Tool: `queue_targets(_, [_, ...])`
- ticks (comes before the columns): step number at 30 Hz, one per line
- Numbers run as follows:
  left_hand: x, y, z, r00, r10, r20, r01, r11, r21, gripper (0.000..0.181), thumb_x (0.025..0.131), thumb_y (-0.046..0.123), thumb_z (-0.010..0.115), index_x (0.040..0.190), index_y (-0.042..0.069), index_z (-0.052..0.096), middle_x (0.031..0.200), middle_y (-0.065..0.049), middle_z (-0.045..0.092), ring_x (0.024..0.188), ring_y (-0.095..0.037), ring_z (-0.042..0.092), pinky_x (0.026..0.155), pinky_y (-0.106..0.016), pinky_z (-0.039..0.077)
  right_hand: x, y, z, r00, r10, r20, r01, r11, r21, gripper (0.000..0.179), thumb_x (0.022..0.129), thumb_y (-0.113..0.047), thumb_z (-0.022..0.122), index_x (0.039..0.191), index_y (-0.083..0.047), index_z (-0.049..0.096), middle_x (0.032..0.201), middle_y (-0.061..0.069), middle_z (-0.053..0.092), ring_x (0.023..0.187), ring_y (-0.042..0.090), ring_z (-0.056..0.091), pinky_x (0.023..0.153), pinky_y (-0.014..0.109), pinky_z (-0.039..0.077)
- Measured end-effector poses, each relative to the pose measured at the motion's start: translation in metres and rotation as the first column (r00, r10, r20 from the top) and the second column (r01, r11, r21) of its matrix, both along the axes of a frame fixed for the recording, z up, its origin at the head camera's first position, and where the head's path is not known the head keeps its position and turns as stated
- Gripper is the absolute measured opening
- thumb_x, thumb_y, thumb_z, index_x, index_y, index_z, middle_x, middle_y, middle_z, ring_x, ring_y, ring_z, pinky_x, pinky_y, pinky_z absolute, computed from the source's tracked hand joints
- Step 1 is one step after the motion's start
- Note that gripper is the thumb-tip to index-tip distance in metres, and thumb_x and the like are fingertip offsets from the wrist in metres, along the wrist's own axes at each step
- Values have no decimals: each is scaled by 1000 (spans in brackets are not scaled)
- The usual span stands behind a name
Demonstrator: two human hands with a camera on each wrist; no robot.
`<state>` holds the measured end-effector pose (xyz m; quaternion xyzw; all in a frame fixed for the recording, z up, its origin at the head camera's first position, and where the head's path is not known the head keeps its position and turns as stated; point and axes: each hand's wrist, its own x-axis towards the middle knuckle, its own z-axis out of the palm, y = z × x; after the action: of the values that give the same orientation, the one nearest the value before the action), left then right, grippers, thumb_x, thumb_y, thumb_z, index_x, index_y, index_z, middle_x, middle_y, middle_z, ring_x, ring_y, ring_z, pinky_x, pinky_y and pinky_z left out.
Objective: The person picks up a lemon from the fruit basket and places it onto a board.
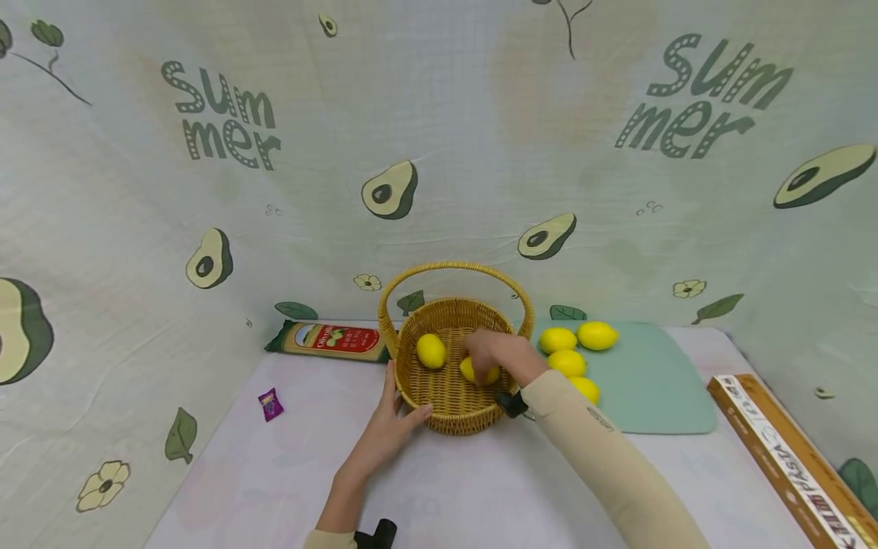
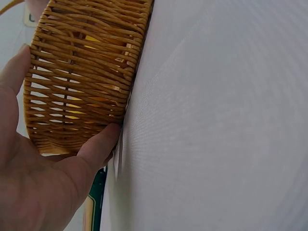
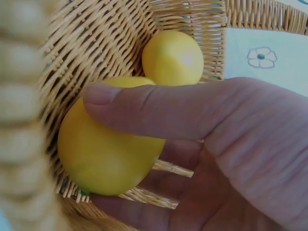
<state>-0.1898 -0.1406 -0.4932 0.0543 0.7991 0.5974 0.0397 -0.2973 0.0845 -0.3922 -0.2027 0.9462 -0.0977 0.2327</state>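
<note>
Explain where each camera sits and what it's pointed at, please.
Head: worn on the person's head, looking forward and down at the basket; left hand, right hand and sleeves show.
Left wrist: worn there, looking at the basket's woven outside; the left hand shows, touching it.
Right wrist: worn there, looking into the basket; the right hand shows, holding a lemon.
Shared: head and right wrist both show that lemon and a second lemon inside the basket.

Pale cloth backdrop [image 1: 466, 137] (avocado print [image 1: 405, 180]), whitish tabletop [image 1: 480, 488]
</note>
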Motion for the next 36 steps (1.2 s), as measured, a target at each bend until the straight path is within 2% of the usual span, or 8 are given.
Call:
queue_targets(4, [0,0,-3,1000,2,9,-2,1000,5,110,90,40,73,159,34,-13,168,2,-9,151,-45,19,118,-60,26,4,3,-4,998,50,-28,-51,998,-48,57,81,-7,79,134,-20,63,139,4,59,109,20,53,95,41,49])
queue_targets(9, [0,0,-5,1000,6,23,-6,1000,1,108,91,39,72,156,41,-13,168,2,-10,151,-45,19,119,-61,25,8,10,-4,994,101,-50,-107,987,-123,54,79,-3,76,131,-17,66,130,1,64,100,18,52,85,34,48])
queue_targets(12, [1,0,-5,1000,6,29,-6,1000,-2,107,91,39,72,155,43,-14,168,2,-10,151,-45,19,118,-61,25,12,14,-2,991,118,-68,-128,977,-173,56,78,-1,76,131,-17,67,127,-1,66,98,18,52,84,33,48])
queue_targets(18, [2,0,-4,1000,9,26,-9,1000,-3,107,91,39,72,154,44,-14,168,2,-9,151,-44,19,119,-60,25,19,23,0,976,127,-174,-169,953,-250,52,76,-4,78,125,-18,68,123,-2,67,96,16,54,82,33,49])
queue_targets(21, [1,0,-4,1000,8,25,-8,1000,1,107,91,39,72,154,45,-14,168,2,-9,151,-43,18,119,-59,24,23,29,4,970,118,-211,-180,936,-303,46,76,-4,78,118,-22,68,116,-4,66,93,16,55,78,33,49])
queue_targets(26, [1,0,-3,1000,6,24,-6,1000,4,107,91,39,72,154,45,-14,168,2,-9,151,-44,18,120,-60,23,35,43,11,972,59,-226,-144,913,-382,50,77,-6,77,123,-22,65,120,-1,66,96,17,57,79,34,51])
queue_targets(31, [0,1,0,1000,3,22,-3,1000,3,108,90,41,73,154,46,-14,168,2,-9,151,-44,18,119,-61,24,49,57,18,970,-6,-243,-104,894,-435,50,77,-6,74,124,-21,63,116,-3,65,93,17,56,77,32,50])
queue_targets(36, [0,1,0,1000,-2,19,2,1000,14,110,89,43,73,154,45,-14,168,2,-10,151,-44,17,119,-60,24,61,70,23,963,-33,-269,-91,896,-435,54,78,-5,74,129,-15,63,125,1,64,102,18,58,85,36,51])
